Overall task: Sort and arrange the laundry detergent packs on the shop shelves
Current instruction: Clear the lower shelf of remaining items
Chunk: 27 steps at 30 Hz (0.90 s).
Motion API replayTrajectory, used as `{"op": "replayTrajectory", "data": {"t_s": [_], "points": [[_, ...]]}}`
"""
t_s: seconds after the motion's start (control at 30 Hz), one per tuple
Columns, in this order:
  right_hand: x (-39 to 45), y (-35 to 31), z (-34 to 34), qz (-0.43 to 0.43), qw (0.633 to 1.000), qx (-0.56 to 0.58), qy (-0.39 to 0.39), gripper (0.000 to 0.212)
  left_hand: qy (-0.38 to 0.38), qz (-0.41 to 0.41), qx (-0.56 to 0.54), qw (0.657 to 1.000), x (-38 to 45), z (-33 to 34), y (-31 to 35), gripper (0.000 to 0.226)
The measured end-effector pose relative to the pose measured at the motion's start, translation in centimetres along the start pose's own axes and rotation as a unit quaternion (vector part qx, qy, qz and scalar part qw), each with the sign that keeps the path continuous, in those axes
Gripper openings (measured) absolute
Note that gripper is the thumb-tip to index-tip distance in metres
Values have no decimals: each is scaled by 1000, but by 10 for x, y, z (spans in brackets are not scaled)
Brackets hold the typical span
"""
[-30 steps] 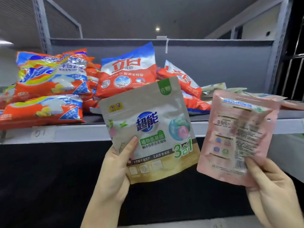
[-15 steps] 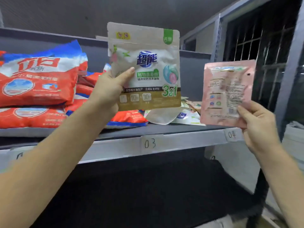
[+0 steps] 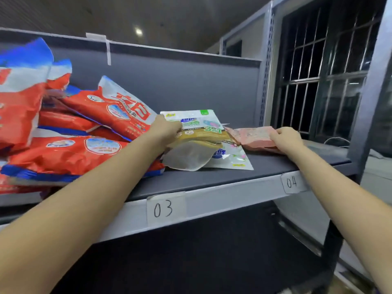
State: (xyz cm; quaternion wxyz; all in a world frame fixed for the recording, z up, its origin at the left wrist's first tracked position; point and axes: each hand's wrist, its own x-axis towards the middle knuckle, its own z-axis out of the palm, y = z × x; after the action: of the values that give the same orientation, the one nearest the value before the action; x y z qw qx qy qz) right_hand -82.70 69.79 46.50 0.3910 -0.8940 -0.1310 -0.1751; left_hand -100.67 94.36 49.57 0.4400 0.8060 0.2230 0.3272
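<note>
My left hand [image 3: 166, 129] grips a beige and gold detergent pouch [image 3: 200, 128] marked 3in1, laid flat on top of other pale pouches [image 3: 230, 158] on the grey shelf [image 3: 212, 181]. My right hand [image 3: 286, 139] holds a pink pouch [image 3: 250, 135] lying on the shelf just right of the beige one, above the paper label 04 [image 3: 292, 182]. Both arms reach in from below. A pile of red and blue detergent bags [image 3: 67, 149] fills the shelf's left part.
A paper label 03 [image 3: 163, 209] is stuck on the shelf's front rail. A grey back panel [image 3: 191, 81] closes the shelf behind. A metal upright [image 3: 367, 92] and a barred window [image 3: 318, 71] stand at the right. The lower shelf is dark.
Both hands have gone from holding the pouches up in the air to lowering them flat onto the shelf. The view has shifted right, toward labels 03 and 04.
</note>
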Motion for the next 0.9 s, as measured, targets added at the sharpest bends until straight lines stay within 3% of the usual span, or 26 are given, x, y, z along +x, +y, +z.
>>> {"op": "replayTrajectory", "data": {"t_s": [0.07, 0.13, 0.2, 0.27, 0.4, 0.5, 0.67, 0.8, 0.9], "points": [[-2, 5, 1, -6, 1000, -24, 10, 29, -2, 43, 103, 994, 0, -1, 4, 57], [-4, 5, -1, -5, 999, -44, 12, 23, -3, 107, 246, 963, -6, -3, 9, 44], [-8, 2, -6, -9, 998, -65, 18, 22, -6, 162, 299, 940, -12, -4, 9, 33], [-14, 1, -12, -32, 995, -89, 28, 31, -11, 184, 300, 936, -17, -5, 9, 31], [-42, -10, -28, -100, 988, -110, 34, 20, 3, 219, 309, 925, -32, -9, 15, 33], [-69, -24, -38, -166, 980, -111, 22, 28, 32, 256, 308, 916, -51, -11, 19, 34], [-128, -35, -40, -264, 962, -66, 9, 35, 70, 337, 303, 889, -106, -9, 10, 35], [-177, -31, -37, -346, 937, -31, 23, 33, 71, 411, 295, 860, -160, -9, -8, 53], [-220, -18, -27, -366, 930, -8, 10, 33, 53, 423, 286, 859, -196, -9, -35, 41]]}}
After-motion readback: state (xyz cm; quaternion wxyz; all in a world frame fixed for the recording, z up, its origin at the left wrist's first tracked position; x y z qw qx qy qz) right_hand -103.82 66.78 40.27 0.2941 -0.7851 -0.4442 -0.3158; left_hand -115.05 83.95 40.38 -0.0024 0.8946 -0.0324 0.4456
